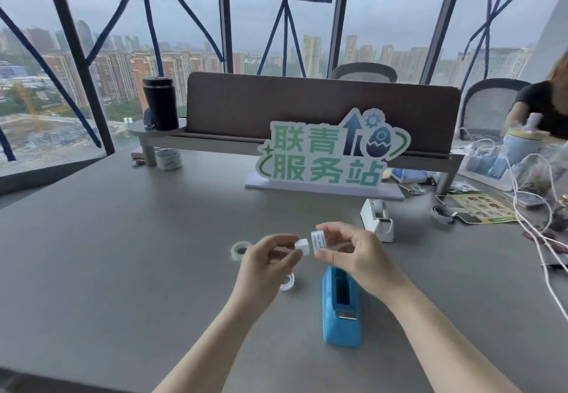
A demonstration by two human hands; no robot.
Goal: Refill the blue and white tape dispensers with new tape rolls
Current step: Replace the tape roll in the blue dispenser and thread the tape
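Blue dispenser (341,306), slot empty.

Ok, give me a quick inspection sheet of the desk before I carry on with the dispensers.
Surface: grey desk, mostly bare on the near left.
Job's things: blue dispenser empty, near the hands; white dispenser further back; two clear tape rolls lying flat.
Clutter: standing sign, black tumbler, leaflet.
Grippers: left hand holds a small white piece; right hand holds a labelled piece.
Cables: white cables at right.
Surroundings: taped windows, another person.
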